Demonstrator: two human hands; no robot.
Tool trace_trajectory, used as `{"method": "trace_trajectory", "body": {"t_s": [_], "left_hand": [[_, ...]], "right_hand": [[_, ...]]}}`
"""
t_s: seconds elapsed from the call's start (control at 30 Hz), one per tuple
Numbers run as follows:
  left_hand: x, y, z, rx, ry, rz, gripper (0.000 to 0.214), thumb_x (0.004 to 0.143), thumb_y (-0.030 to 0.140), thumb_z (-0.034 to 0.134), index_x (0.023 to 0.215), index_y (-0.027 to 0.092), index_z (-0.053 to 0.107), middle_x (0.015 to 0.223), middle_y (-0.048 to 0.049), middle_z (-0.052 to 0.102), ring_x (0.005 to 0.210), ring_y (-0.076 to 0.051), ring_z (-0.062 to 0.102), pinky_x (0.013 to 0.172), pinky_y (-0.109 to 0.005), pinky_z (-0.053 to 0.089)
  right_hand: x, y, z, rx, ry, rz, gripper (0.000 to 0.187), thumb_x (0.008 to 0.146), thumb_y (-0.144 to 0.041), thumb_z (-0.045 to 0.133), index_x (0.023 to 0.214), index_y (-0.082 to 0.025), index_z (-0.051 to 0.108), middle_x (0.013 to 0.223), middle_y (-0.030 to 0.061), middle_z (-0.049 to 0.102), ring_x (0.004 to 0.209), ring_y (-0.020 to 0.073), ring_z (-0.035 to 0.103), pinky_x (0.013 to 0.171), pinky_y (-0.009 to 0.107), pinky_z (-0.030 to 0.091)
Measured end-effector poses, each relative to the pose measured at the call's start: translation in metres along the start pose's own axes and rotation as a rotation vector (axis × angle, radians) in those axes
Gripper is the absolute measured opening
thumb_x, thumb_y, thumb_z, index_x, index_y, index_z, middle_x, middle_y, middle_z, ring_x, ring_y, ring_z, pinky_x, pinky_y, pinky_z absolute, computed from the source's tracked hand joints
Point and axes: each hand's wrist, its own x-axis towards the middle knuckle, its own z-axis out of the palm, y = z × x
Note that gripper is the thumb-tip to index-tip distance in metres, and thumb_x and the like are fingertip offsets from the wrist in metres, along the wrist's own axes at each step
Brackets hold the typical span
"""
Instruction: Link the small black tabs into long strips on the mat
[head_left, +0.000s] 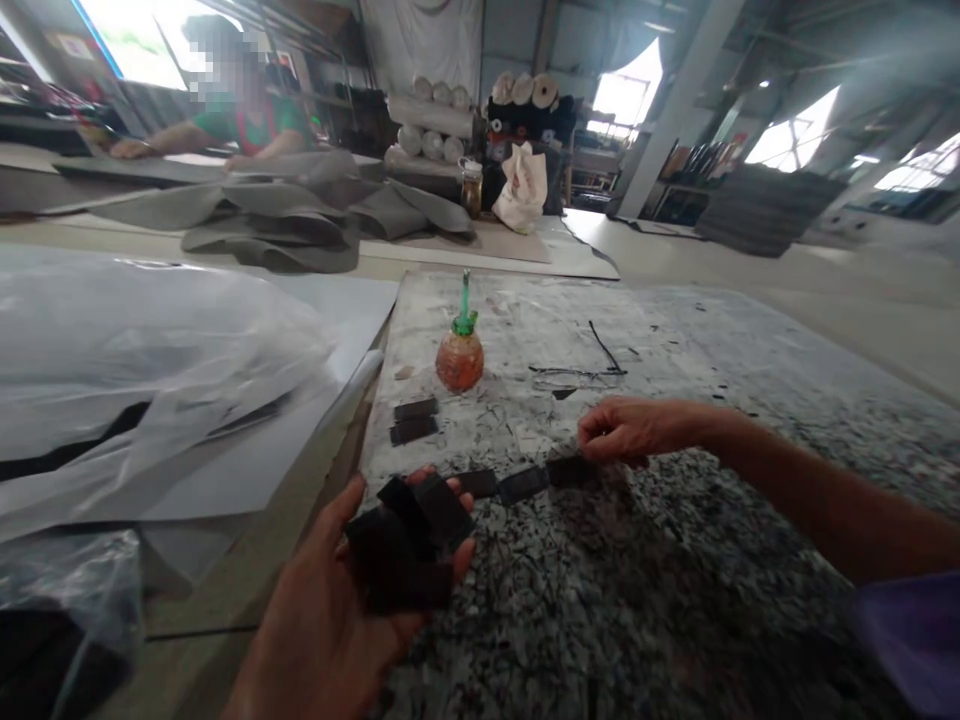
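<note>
Palm up at the lower middle, my left hand (319,600) has its fingers curled round a loose stack of small black rectangular pieces (401,550); whether they are fabric or leather I cannot tell. My right hand (626,430) is closed in a pinch at the right end of a similar black piece (568,471) on the stained board (510,310). That piece lies in a row with another black piece (523,485) and a third one (478,484) beside my left fingertips. Farther left, two dark pieces (414,420) lie close together.
An orange round pot with a green neck (460,360) stands beyond the pieces. Black thin strips (577,375) lie to its right. Clear plastic sheeting (165,360) covers the left side. Across the tables, a person (251,125) works by grey sheets (277,220), near a jar (471,190).
</note>
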Motion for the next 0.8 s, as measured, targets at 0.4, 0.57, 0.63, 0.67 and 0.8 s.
{"method": "trace_trajectory", "body": {"t_s": [0.4,0.57,0.63,0.67,0.8], "left_hand": [[-0.001,0.016,-0.004,-0.020,0.167,0.148,0.040,0.092,0.034,0.032,0.112,0.010,0.056,0.108,-0.0197,0.062,0.091,-0.030,0.064,0.062,-0.042,0.057],[0.002,0.020,-0.010,-0.087,0.168,0.235,0.037,0.091,0.032,0.036,0.113,0.009,0.055,0.108,-0.0184,0.063,0.093,-0.028,0.063,0.064,-0.043,0.057],[0.003,0.020,-0.012,-0.085,0.177,0.214,0.039,0.091,0.034,0.037,0.112,0.007,0.055,0.108,-0.0198,0.062,0.093,-0.029,0.063,0.063,-0.043,0.057],[0.003,0.019,-0.012,-0.083,0.185,0.205,0.039,0.090,0.034,0.037,0.112,0.007,0.056,0.108,-0.0199,0.062,0.093,-0.030,0.063,0.063,-0.044,0.057],[0.001,0.017,-0.009,-0.076,0.171,0.201,0.037,0.091,0.032,0.036,0.113,0.008,0.055,0.108,-0.0193,0.062,0.093,-0.030,0.063,0.064,-0.045,0.057]], "right_hand": [[-0.005,-0.025,0.018,-0.421,0.402,-0.156,0.011,0.079,-0.027,0.054,0.079,-0.018,0.061,0.075,0.0030,0.059,0.069,0.0158,0.052,0.063,0.026,0.035],[0.005,-0.037,0.039,-0.442,0.270,-0.400,0.024,0.081,-0.031,0.057,0.102,-0.021,0.058,0.100,0.0051,0.054,0.083,0.0178,0.055,0.074,0.029,0.040],[0.011,-0.037,0.044,-0.424,0.254,-0.398,0.020,0.081,-0.029,0.056,0.100,-0.021,0.058,0.098,0.0047,0.053,0.083,0.0179,0.055,0.075,0.029,0.040],[0.014,-0.036,0.045,-0.411,0.256,-0.397,0.018,0.082,-0.028,0.055,0.098,-0.021,0.058,0.097,0.0043,0.053,0.083,0.0178,0.055,0.075,0.029,0.041],[0.020,-0.034,0.047,-0.366,0.298,-0.385,0.015,0.079,-0.025,0.056,0.093,-0.019,0.058,0.092,0.0038,0.054,0.080,0.0172,0.054,0.074,0.029,0.040]]}}
